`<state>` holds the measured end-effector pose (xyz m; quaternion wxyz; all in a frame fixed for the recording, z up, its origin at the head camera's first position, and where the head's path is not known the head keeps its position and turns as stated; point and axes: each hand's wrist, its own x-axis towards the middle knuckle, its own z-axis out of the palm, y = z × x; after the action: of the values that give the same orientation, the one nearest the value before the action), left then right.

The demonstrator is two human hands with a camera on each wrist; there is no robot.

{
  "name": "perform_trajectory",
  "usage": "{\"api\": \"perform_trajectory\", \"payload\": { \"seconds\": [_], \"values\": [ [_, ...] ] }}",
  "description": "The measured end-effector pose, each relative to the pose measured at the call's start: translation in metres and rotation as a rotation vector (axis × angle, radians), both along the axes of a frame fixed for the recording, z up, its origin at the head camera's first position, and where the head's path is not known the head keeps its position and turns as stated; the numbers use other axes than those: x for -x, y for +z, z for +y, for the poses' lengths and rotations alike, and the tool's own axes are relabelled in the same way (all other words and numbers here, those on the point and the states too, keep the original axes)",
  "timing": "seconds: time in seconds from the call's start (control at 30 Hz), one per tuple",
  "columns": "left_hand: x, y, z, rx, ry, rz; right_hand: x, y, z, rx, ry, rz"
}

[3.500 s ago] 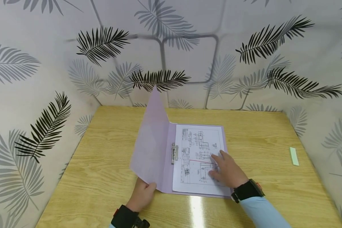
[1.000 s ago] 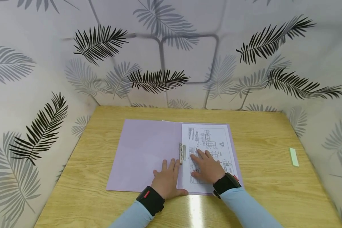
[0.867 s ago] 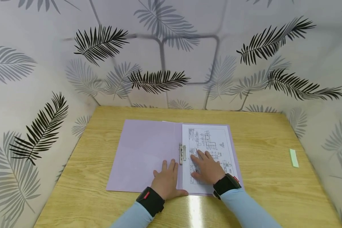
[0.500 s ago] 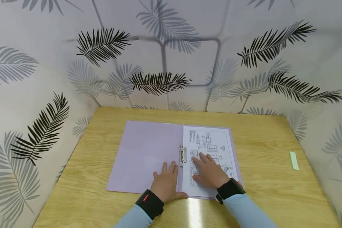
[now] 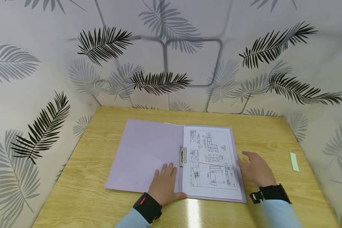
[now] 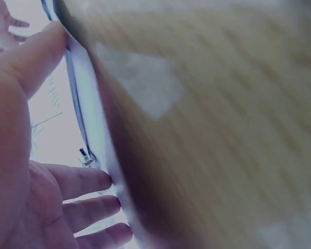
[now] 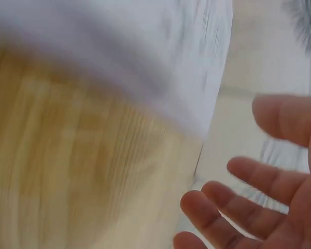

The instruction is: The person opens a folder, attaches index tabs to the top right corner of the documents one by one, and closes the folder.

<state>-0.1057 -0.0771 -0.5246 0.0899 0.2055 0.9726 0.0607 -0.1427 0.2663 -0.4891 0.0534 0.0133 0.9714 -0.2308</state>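
Note:
A purple folder (image 5: 148, 152) lies spread flat on the wooden table. Its right side bears a white sheet (image 5: 211, 190) with technical drawings and a red line, beside a metal clip (image 5: 183, 156) near the spine. My left hand (image 5: 163, 185) rests with spread fingers on the lower part of the folder's left cover, its thumb along the bottom edge by the spine. My right hand (image 5: 256, 169) is just right of the folder's right edge, fingers loosely bent and nothing held. In the right wrist view, the right hand's fingers (image 7: 243, 210) are apart from the blurred folder edge.
A small pale green strip (image 5: 294, 161) lies on the table (image 5: 82, 177) toward its right edge. Leaf-patterned cloth (image 5: 188, 57) rises behind the table and on both sides. A bright light reflection falls on the table below the folder.
Earlier, my left hand lowered the folder's raised cover flat and came to rest on it. Since half a second ago, my right hand has left the sheet and moved right, past the folder's edge.

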Motion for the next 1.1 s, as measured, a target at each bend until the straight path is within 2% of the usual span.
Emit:
{"api": "perform_trajectory", "payload": {
  "seconds": [0.17,0.27,0.4,0.53,0.67,0.8,0.97,1.1],
  "values": [
    [-0.002,0.007,-0.003,-0.012,-0.011,0.031,-0.005,0.000,0.050,0.015,-0.107,0.030],
    [-0.003,0.011,-0.004,-0.025,-0.024,0.062,-0.009,-0.003,0.071,0.010,-0.168,0.053],
    [-0.006,0.016,-0.003,-0.049,-0.048,0.105,-0.008,-0.010,0.093,-0.017,-0.290,0.067],
    [-0.010,0.021,-0.003,-0.077,-0.060,0.116,-0.005,-0.016,0.107,-0.036,-0.370,-0.008],
    [-0.014,0.022,-0.003,-0.078,-0.061,0.124,-0.003,-0.020,0.114,-0.031,-0.362,-0.121],
    [-0.016,0.019,-0.004,-0.082,-0.057,0.135,-0.002,-0.025,0.117,-0.067,-0.313,-0.178],
    [-0.018,0.015,-0.006,-0.099,-0.053,0.141,0.001,-0.031,0.114,-0.115,-0.284,-0.201],
    [-0.018,0.016,-0.007,-0.118,-0.043,0.134,0.002,-0.030,0.101,-0.121,-0.254,-0.186]
  ]
}}
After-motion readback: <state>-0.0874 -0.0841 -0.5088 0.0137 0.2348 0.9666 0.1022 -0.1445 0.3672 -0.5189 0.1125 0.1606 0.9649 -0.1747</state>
